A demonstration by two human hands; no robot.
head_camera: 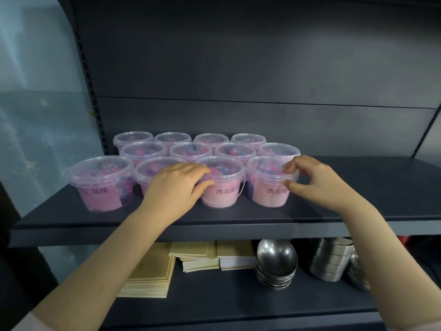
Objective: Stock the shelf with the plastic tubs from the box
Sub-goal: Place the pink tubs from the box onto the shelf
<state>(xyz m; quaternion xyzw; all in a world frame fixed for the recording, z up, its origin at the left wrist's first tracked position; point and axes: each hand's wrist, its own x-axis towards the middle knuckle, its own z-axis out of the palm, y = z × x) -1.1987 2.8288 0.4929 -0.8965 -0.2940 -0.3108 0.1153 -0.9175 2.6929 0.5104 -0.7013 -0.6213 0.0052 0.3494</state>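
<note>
While the person faces the dark grey shelf (pixel 358 185), twelve clear plastic tubs (pixel 191 150) stand upright on its left part in three rows of four, lids on, each filled with pink and blue pods.

The left hand (pixel 176 187) reaches across the second front tub (pixel 150 168) and grips the third front tub (pixel 222 195) at its rim. Its fingers curl over the lid edge and the thumb lies against the wall below.

The right hand (pixel 317 182) pinches the right side of the fourth front tub (pixel 267 195), with fingertips on the lid and the thumb on the wall under the rim.

The two held tubs rest on the shelf just beside each other, and their pink labels with black printed characters face forward. A thin clear handle hangs down the front of the third.

The first front tub (pixel 101 185) stands at the left end of the row, nearest the front edge, with its label turned partly aside.

On the lower shelf (pixel 238 304), from left to right, lie stacks of tan booklets (pixel 148 275), nested steel bowls (pixel 276 261) and a stack of round steel tins (pixel 331 259).
</note>
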